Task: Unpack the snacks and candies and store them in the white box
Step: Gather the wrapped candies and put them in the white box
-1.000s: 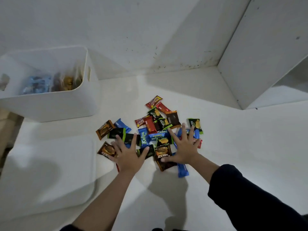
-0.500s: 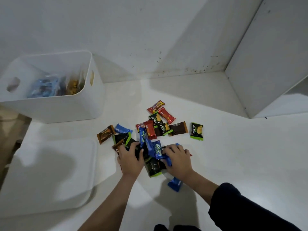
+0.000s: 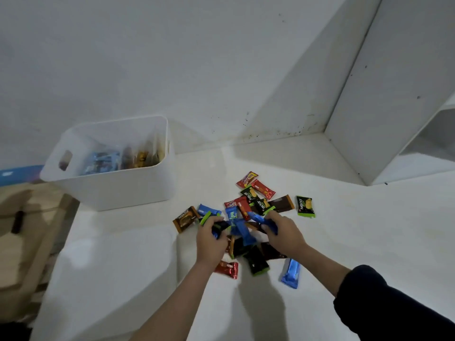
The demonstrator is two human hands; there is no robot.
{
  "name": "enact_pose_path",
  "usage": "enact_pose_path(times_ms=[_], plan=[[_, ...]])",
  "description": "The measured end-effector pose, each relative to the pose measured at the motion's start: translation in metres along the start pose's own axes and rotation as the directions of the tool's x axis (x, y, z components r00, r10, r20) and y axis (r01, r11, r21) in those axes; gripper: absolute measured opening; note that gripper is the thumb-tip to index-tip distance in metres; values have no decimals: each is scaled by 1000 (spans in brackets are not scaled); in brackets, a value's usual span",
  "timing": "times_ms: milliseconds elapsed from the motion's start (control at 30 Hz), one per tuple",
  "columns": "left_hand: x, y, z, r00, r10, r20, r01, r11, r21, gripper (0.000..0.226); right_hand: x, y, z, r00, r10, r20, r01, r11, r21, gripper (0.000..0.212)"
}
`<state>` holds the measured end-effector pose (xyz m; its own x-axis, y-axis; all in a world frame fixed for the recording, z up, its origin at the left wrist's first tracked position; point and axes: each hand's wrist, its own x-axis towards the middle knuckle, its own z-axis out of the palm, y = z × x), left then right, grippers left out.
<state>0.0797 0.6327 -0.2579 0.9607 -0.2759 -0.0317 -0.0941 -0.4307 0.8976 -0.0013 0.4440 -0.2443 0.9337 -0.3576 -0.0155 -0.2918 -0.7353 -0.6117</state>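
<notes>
**Light, slippery wrappers: gather in bunches**

Head view: snack packets (image 3: 248, 217) lie heaped on the tabletop (image 3: 344, 242), right of the white box (image 3: 110, 190). Left hand (image 3: 210, 238) and right hand (image 3: 283, 233) curl their fingers around wrappers. They look light, crinkly and slick; grip mid-bundle.

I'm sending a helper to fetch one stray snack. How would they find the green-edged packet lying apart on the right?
Start at the white box on the left, then look right across the white tabletop to the snack pile. Just past its right edge lies the black packet, alone, touching nothing, marked Nextar with a green bottom edge.
</notes>
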Motion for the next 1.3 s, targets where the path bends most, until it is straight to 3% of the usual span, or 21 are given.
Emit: enact_pose_path(times_ms=[200,300,433,567,733,900,1000,1100,1300], plan=[[23,19,-63,991,87,-106,-96,991,-88,29,21,-85,-16,992,-85,-97,99,982,160,12],[40,31,-105,974,131,-183,-153,982,-110,26,41,-137,-21,990,-117,-79,133,961,243,10],[81,46,-169,954,153,-256,-173,983,-56,24,83,-207,-23,966,-230,-114,251,939,233,10],[130,63,-221,961,192,-200,-187,981,41,24,134,-271,-24,943,-326,-62,332,928,169,13],[184,73,-247,997,56,-54,-45,980,194,27,197,-317,-14,954,-276,115,279,960,-9,11],[215,73,-253,981,-184,63,151,927,343,24,230,-337,15,936,-200,289,254,953,-163,26],[220,63,-252,976,-218,12,195,897,396,2,241,-334,38,946,-174,272,183,983,-6,29],[212,55,-249,977,-189,-101,213,904,371,26,234,-328,49,964,-147,221,86,961,261,41],[163,44,-226,966,149,-212,-71,939,338,12,198,-291,41,996,-88,-3,81,901,426,33]])
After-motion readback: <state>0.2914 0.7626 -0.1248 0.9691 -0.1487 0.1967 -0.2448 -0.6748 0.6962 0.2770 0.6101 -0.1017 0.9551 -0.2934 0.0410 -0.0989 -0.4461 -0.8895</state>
